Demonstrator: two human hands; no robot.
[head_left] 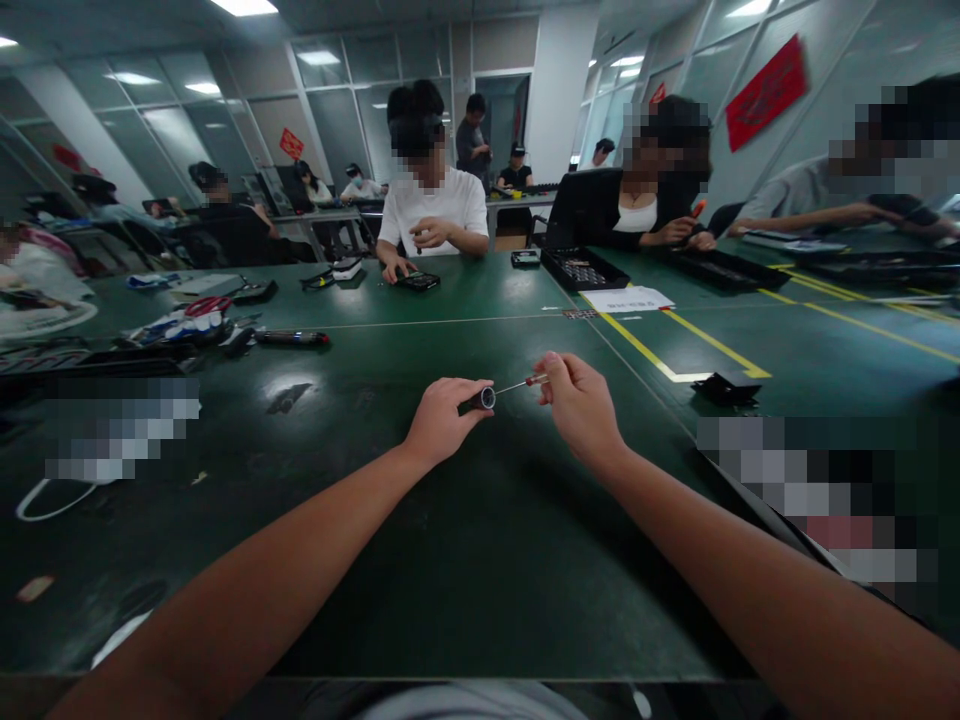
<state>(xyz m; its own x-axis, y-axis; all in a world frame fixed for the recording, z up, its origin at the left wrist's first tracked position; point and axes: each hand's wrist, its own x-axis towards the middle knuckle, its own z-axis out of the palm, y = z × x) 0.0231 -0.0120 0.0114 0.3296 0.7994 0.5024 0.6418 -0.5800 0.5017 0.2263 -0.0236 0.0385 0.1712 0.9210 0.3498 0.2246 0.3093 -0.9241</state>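
My left hand (441, 422) grips a small black cylinder (486, 398) between thumb and fingers, its round, pale-rimmed end turned toward me and to the right. Pinched in my right hand (583, 408) is a slim screwdriver (513, 387) with a reddish handle and a thin metal shaft. The shaft points left, and its tip is at the rim of the cylinder; whether it touches or goes inside I cannot tell. Both hands are above the green tabletop (450, 560). The cylinder's rear part is hidden by my left fingers.
Tools and gloves (199, 320) are heaped at the left, near a dark pen-like tool (291, 338). A black tray (585, 268) and a white paper (628, 299) lie beyond my right hand. A black bracket-like piece (724, 389) sits right. Co-workers (433, 205) sit across the table.
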